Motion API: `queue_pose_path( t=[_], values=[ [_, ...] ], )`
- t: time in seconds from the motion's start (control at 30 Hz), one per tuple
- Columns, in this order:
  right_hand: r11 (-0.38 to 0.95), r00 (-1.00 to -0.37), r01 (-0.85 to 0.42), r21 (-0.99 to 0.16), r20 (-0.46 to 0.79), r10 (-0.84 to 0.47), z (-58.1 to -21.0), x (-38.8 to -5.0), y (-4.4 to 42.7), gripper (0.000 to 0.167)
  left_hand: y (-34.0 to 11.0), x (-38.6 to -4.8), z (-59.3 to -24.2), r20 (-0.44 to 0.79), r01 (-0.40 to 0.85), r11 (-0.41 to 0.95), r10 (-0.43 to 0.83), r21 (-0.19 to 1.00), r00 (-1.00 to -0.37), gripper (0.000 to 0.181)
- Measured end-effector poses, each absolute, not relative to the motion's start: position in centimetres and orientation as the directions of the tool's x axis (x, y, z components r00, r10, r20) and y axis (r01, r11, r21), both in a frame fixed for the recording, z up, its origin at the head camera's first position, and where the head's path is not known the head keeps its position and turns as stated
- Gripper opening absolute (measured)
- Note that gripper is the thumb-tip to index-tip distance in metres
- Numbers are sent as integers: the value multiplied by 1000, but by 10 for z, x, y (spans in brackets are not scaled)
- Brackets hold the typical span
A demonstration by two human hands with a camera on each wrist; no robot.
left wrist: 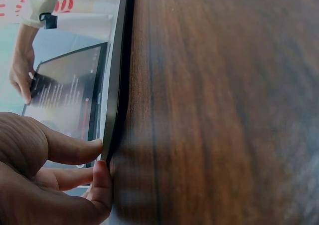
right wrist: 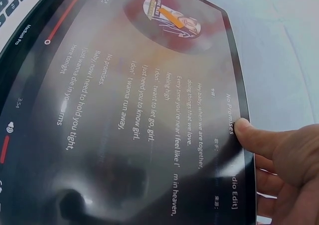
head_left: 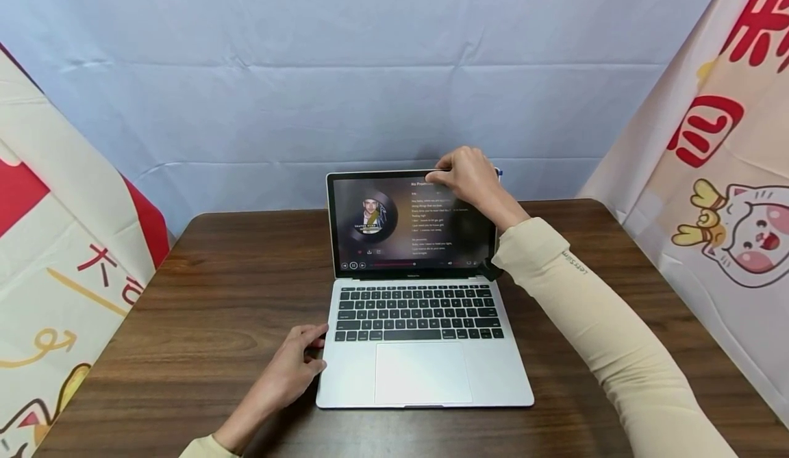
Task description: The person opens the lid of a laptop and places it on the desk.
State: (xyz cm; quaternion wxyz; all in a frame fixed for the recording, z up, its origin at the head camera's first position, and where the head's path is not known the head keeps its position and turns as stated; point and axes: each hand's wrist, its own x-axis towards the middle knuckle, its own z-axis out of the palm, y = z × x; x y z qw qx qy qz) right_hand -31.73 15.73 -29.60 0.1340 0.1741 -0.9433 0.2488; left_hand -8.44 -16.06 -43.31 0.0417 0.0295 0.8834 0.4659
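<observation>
An open silver laptop (head_left: 348, 376) stands on the wooden table, its keyboard facing me. On its lit screen (head_left: 364, 201) a music player shows song lyrics and a round record picture. My right hand (head_left: 471, 176) pinches the top edge of the screen, right of the middle. In the right wrist view the thumb (right wrist: 249, 132) lies on the front of the screen frame, with the other fingers behind it. My left hand (head_left: 292, 369) holds the left side of the laptop base, thumb and fingertips at its edge; the left wrist view shows these fingertips (left wrist: 101, 175) close up.
The brown wooden table (head_left: 234, 266) reaches out on both sides of the laptop. A pale blue cloth (head_left: 277, 102) hangs close behind the screen. Printed cloths with red characters and cartoon figures hang at the left (head_left: 55, 239) and right (head_left: 727, 170).
</observation>
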Motion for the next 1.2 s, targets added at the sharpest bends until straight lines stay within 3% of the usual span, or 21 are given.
queue_pose_path(
  t=[1.2],
  values=[
    [854,-947,-307,-421,221,-232,-300,-329,180,37,-157,-80,-435,-47,1,558,71,830,-996,56]
  ],
)
